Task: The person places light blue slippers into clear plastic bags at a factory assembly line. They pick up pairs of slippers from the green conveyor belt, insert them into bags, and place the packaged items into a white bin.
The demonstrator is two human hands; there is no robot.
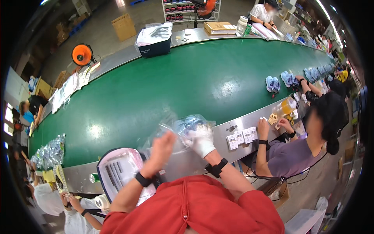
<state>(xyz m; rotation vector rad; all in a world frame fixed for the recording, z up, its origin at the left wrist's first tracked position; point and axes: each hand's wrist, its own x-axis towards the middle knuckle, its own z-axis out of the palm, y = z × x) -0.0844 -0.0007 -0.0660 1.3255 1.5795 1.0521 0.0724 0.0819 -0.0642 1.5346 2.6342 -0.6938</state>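
A clear plastic bag [208,121] with light-blue shoes [191,124] inside lies at the near edge of the green belt. My right hand [202,143], in a white glove, has its fingers bent on the near side of the bag, gripping the plastic. My bare left hand [163,148] is raised just left of the bag, smeared by motion. Its fingers cannot be made out well, nor whether they touch the loose, blurred plastic beside them. Both wrists wear black bands.
A box with pink lining and clear bags [120,171] stands at my left. Stacks of white labels [241,138] lie right, near a co-worker [288,156]. Shoe pairs [272,85] sit on the green belt [156,85]; silvery bagged items [50,152] lie left.
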